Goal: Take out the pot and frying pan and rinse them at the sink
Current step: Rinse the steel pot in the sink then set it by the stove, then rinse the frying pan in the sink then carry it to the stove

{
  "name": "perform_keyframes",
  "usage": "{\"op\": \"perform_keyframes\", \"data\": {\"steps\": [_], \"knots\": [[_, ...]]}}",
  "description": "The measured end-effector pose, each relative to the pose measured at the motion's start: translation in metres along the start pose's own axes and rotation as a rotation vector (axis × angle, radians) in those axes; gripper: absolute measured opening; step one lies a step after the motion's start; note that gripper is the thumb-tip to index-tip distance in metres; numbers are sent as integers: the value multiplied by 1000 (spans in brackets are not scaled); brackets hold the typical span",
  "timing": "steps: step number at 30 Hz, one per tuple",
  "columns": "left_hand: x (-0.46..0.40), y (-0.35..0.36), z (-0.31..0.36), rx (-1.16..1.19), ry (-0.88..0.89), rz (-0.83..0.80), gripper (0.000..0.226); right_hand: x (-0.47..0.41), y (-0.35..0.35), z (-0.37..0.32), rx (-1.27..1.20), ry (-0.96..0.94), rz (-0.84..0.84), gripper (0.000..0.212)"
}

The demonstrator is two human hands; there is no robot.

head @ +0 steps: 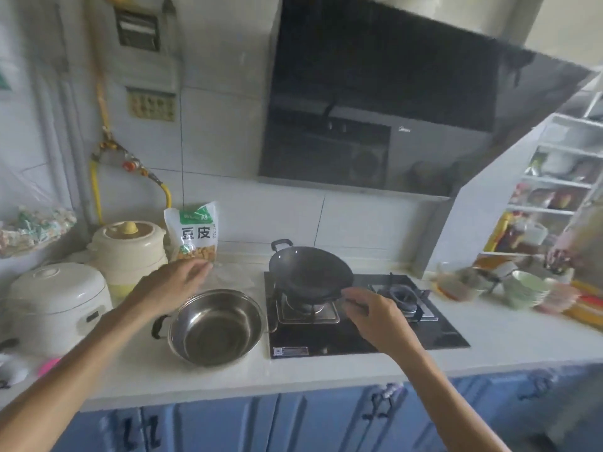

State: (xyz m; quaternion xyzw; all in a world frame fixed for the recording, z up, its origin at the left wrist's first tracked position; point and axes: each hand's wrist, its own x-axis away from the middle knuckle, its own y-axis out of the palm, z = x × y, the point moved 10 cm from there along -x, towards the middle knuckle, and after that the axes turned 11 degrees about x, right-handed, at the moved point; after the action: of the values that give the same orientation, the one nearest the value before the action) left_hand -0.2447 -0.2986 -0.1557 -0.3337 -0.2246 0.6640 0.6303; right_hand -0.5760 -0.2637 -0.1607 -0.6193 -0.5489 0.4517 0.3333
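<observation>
The frying pan (311,275), a dark wok-shaped vessel, sits tilted on the left burner of the gas hob (359,334), its far loop handle toward the wall. The pot (215,327), a shallow steel one with a black side handle, rests on the white countertop (326,370) just left of the hob, empty as far as can be seen. No sink is in view.

The right hand (375,313) is at the pan's near rim, fingers curled at what appears to be the near handle; the hand hides the contact, so whether it truly grips cannot be told. The left hand (174,282) hovers above and behind the pot, fingers loosely spread and holding nothing, near a printed food bag (195,233).

Judgement: the step in hand is taking hold of the pan to lift it off the burner. To do it well, the person should close the right hand fully round the near handle before lifting, since the pan already leans and could slide on the burner grate. Raising it straight up clears the grate prongs. The free left hand could steady the far loop handle, or take the pot by its black handle so both go together. A rice cooker (55,308) and a cream lidded jar (129,252) crowd the left side, so the pot is best lifted toward the person.
</observation>
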Motion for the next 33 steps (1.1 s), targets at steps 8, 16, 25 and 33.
{"op": "perform_keyframes", "data": {"steps": [8,16,25,33], "knots": [[50,-75,162,35,253,212,44,89,-192,-23,164,-8,351,32],[67,-122,228,-46,362,341,56,136,-278,-54,324,65,585,37],[70,-67,267,-4,516,249,54,173,-289,-25,444,212,617,35],[94,88,373,60,755,-33,61,274,-308,102,352,496,653,36]]}}
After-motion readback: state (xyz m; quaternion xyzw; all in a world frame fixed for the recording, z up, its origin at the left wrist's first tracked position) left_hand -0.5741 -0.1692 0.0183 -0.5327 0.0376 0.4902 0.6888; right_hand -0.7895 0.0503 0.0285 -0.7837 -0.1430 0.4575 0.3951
